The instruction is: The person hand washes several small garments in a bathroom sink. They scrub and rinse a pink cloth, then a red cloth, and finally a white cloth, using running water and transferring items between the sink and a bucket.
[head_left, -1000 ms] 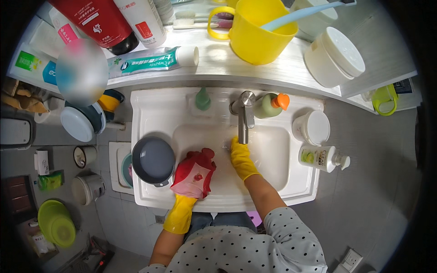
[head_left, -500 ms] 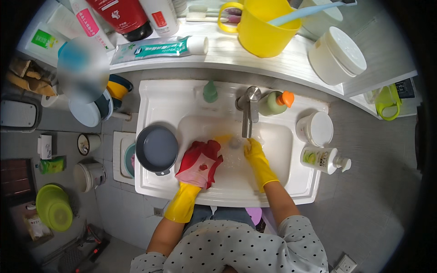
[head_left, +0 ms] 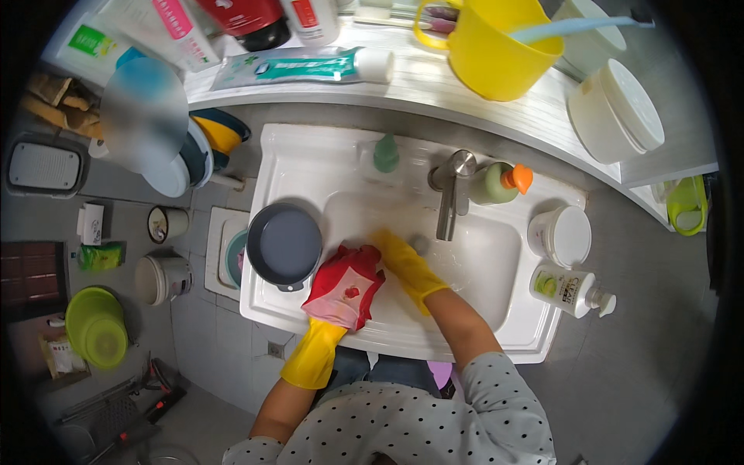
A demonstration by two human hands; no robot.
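Sitting pan [head_left: 284, 244]: on the left ledge of the sink [head_left: 302, 159], just beside the cloth [head_left: 335, 291]
Left hand [head_left: 316, 356]: yellow-gloved, covered by the cloth beyond the wrist, so its grip cannot be told
Cloth: red and pink, over the left hand in the sink's left half
Right hand [head_left: 407, 263]: just gone from under the tap [head_left: 447, 205] to beside the cloth's far edge; fingers blurred, grip unclear
Tap: spout now clear of the right hand, so the handling gathers at the cloth
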